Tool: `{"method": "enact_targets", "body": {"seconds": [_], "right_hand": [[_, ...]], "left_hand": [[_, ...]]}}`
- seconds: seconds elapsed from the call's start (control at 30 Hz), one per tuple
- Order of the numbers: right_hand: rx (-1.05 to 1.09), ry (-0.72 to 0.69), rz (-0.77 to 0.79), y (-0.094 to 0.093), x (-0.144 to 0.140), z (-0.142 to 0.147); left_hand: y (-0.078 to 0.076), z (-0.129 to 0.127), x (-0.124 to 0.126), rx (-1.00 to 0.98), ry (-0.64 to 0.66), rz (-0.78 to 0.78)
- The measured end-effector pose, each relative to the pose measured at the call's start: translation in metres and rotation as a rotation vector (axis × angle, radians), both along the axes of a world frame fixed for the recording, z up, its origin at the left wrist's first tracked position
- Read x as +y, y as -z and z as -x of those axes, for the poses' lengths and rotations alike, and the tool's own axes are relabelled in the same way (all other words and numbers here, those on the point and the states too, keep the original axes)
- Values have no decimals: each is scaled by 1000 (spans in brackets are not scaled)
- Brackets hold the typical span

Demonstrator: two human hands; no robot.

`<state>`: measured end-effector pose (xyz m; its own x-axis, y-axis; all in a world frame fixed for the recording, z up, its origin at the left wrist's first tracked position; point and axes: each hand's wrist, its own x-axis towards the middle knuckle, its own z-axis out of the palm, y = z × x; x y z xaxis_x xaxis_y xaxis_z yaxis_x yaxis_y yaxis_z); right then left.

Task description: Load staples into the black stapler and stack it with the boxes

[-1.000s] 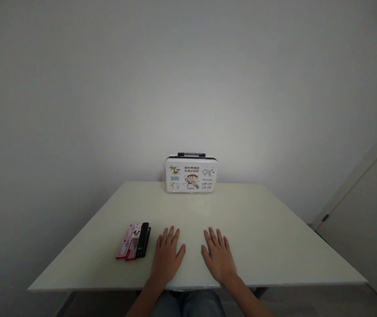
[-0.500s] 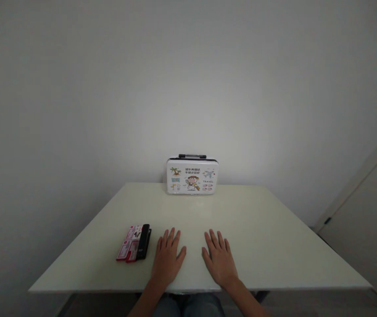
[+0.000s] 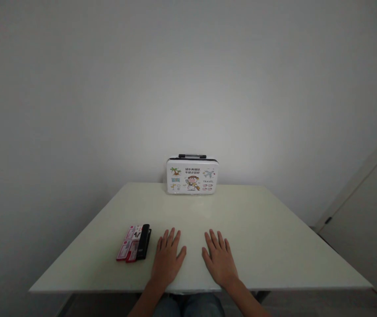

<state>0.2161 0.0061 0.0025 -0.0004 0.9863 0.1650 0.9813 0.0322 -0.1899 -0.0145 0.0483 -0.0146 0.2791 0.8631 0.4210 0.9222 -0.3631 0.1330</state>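
Observation:
My left hand lies palm down on the pale table, fingers spread and holding nothing. To its left, a short gap away, is a black stapler. Small red-and-white boxes lie against the stapler's left side; their print is too small to read. My right hand also rests flat on the tabletop with its fingers apart, touching nothing else. At the far edge a white case with a black handle stands upright, bearing cartoon prints of a palm tree, a cow-like figure and a plane.
Behind the table rises a plain grey-white wall. On the right is a door-like panel with a small dark fitting. My knees show below the table's front edge.

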Motion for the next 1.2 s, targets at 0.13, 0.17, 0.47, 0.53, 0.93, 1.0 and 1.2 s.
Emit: {"method": "enact_targets", "body": {"seconds": [0.13,0.17,0.47,0.53,0.93,1.0,1.2], "right_hand": [[5,-1,-3,0,0,0],[7,1,-3,0,0,0],[7,-5,-5,1,0,0],[6,-7,-5,-1,0,1],[79,83,-32,-19,9,15],[159,120,-47,-30,18,40],[549,-164,-58,-41,54,178]], "left_hand": [[1,1,0,7,0,-4],[1,1,0,7,-1,-5],[2,1,1,4,2,-1],[2,2,1,6,7,5],[1,4,-7,44,52,20],[5,8,-19,57,87,10],[43,34,-59,81,262,-131]]}}
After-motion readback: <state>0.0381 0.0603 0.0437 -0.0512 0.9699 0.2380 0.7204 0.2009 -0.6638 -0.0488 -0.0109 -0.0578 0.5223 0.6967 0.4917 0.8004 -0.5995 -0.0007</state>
